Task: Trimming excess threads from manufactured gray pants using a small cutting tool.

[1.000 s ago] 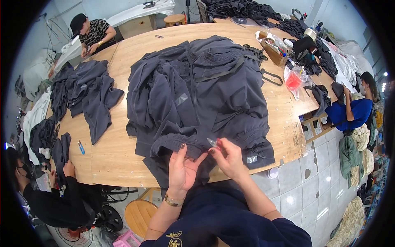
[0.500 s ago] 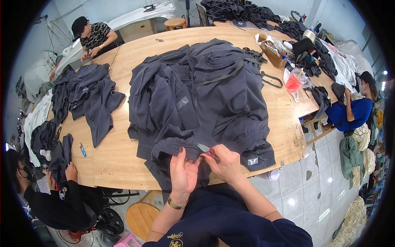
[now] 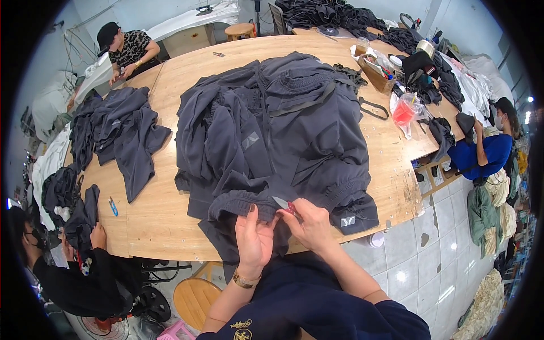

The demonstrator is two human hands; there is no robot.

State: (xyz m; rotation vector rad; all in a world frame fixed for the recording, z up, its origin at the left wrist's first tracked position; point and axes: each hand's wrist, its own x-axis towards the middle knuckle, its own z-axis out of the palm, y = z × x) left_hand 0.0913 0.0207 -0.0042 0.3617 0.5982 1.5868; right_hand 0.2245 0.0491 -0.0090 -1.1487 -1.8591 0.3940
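A heap of dark grey garments (image 3: 320,136) with gathered elastic edges lies in front of me, one showing a drawstring across its top. At the heap's near side, my left hand (image 3: 254,237) pinches the gathered elastic edge (image 3: 241,205) of one garment, thumb on top and fingers underneath. My right hand (image 3: 311,224) is closed round red-handled thread snips (image 3: 282,204). Their silver blades lie against the elastic edge, just beyond my left fingertips. Whether a thread sits between the blades is too small to tell.
The garments rest on a wooden table (image 3: 396,170). A blue cutter (image 3: 113,206) and another dark pile (image 3: 122,127) lie left. A red drink (image 3: 404,111) and a cardboard box (image 3: 377,73) stand right. A wooden stool (image 3: 195,303) is below. Several people work around the table.
Both hands hold nearly the same place. The snips' blades have tilted slightly against the elastic edge. The whole view has shifted a little.
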